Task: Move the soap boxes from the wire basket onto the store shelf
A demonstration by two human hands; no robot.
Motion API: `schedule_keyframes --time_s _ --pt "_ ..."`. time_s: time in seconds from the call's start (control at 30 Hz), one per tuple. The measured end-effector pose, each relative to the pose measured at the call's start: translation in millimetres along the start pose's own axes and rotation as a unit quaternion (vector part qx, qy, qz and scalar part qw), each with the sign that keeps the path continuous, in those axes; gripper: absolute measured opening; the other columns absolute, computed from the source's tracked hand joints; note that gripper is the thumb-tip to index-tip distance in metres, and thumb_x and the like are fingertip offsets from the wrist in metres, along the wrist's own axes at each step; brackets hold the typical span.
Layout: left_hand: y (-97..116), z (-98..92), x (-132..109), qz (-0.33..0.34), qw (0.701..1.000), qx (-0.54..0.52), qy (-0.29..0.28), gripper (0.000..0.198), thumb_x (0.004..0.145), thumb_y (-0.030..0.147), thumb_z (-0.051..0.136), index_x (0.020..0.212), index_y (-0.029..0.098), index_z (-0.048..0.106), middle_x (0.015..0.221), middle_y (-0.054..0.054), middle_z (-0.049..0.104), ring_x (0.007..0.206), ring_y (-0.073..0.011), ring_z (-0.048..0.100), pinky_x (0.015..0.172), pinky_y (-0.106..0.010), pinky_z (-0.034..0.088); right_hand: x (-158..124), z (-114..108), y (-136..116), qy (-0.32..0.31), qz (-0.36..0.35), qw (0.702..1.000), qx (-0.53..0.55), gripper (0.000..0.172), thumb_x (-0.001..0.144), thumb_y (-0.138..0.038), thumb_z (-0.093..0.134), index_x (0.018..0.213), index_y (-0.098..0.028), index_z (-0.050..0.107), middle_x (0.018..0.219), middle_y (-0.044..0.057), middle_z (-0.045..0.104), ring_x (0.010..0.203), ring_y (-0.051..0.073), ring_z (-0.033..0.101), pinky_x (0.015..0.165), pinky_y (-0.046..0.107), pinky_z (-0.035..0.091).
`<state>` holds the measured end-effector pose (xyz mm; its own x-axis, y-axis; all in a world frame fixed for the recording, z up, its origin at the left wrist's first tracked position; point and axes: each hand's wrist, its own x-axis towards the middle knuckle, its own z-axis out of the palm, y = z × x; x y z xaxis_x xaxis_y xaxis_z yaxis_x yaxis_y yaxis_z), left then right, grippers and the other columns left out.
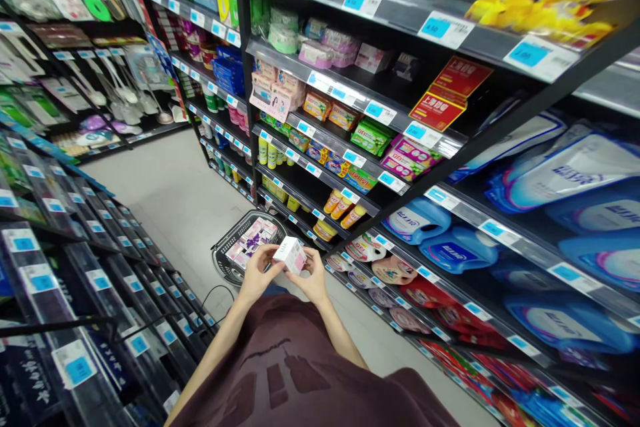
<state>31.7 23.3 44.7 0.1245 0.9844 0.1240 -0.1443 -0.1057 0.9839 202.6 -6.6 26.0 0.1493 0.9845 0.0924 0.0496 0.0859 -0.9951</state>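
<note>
A small white and pink box (291,255) is held between both hands in front of my body. My left hand (260,269) grips its left side, thumb in front and fingers behind. On the opposite side, my right hand (313,272) pinches the box with thumb and fingers. Dark lettering shows on the box, too small to read. Just beyond the hands, a black shopping basket (219,255) stands on the floor. Pink, white and purple packages (253,240) lie inside it, and the hands cover part of its near side.
Shelves with soaps (316,107) and small boxes rise ahead on the right. Blue detergent bottles (457,248) fill the nearer right shelves. Another tagged shelf rack (95,227) runs along the left. The grey aisle floor (165,167) lies between, and a thin black cable (215,290) hangs left of my arm.
</note>
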Motion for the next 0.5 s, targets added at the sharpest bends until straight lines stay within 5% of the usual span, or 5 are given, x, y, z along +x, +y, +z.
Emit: schedule_keyframes --time_s 0.5 --pt "0.8 -0.2 0.6 -0.021 1.000 -0.009 0.010 0.043 0.078 0.040 0.079 0.112 0.018 0.064 0.115 -0.011 0.066 0.106 -0.0248 0.065 0.083 -0.034 0.056 0.4 1.3 -5.3 0.023 -0.034 0.998 -0.037 0.063 0.065 -0.028 0.087 0.121 -0.024 0.058 0.119 0.007 0.067 0.101 0.026 0.067 0.081 0.036 0.055"
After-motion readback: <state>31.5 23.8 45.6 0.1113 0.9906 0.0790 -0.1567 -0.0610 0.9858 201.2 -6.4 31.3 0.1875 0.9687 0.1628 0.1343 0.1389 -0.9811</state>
